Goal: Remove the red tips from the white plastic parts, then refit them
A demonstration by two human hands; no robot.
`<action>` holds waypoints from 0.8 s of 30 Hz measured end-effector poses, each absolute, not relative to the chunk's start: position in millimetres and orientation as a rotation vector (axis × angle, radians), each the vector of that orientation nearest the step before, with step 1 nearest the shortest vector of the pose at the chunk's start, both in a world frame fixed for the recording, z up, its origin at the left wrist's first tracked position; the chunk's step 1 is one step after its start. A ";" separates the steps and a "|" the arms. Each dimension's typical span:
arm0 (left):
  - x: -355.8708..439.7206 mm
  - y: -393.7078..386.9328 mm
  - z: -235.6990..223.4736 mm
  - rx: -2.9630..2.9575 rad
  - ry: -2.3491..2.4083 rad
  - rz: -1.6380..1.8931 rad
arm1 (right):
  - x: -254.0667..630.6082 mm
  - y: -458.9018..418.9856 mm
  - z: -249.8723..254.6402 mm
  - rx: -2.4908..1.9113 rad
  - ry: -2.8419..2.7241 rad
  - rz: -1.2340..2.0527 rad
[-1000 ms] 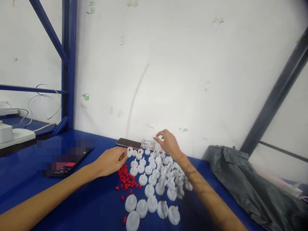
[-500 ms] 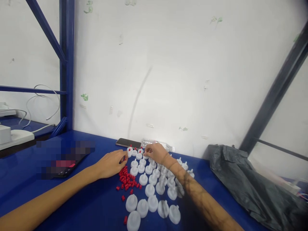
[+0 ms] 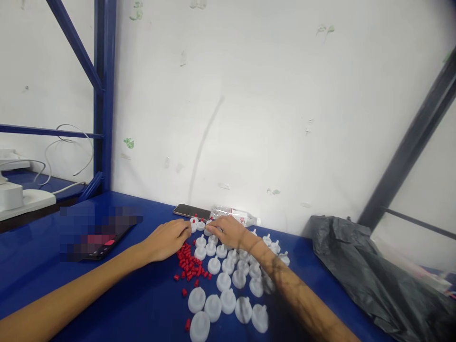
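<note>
Across the middle of the blue table lie several white, translucent nozzle-topped caps (image 3: 228,300). Left of them is a heap of small red caps (image 3: 188,263). My left hand (image 3: 171,241) is closed beside the far end of the heap, its fingertips next to a white cap with a red tip (image 3: 193,225); anything inside the fingers is hidden. My right hand (image 3: 230,232) reaches over the far white caps, thumb and fingers pinched together at a white cap in the back group. Whatever is between those fingertips is too small to make out.
Behind the caps lie a phone (image 3: 192,212) and a clear plastic bottle (image 3: 237,216) against the white wall. A dark device (image 3: 103,237), partly blurred, lies at left. At right is a black plastic bag (image 3: 356,266). Blue rack posts (image 3: 104,95) frame the table.
My right hand has shifted slightly left, its fingertips now lower over the back group of white caps. My left hand stays closed in nearly the same place. The view has shifted slightly.
</note>
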State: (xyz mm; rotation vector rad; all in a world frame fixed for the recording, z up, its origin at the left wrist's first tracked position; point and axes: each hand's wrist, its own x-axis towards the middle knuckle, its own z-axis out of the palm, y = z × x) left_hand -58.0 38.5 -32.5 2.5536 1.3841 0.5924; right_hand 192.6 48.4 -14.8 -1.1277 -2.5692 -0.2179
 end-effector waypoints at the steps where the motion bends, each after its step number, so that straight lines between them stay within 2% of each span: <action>1: -58.1 38.1 -31.1 2.547 1.387 0.623 | 193.1 47.7 -13.3 -1.113 -2.553 -0.213; 9: -53.2 28.0 -16.9 2.506 1.391 0.849 | 173.9 27.9 5.9 -0.968 -2.487 -0.187; 15: -51.8 25.7 -16.1 2.552 1.366 0.885 | 152.6 14.0 9.1 -0.771 -2.605 -0.271; 19: -50.9 24.9 -15.4 2.593 1.244 0.887 | 158.0 19.6 9.3 -0.758 -2.555 -0.167; 24: -47.3 28.6 -15.0 2.227 1.128 1.002 | 157.8 26.9 4.9 -0.733 -2.578 -0.266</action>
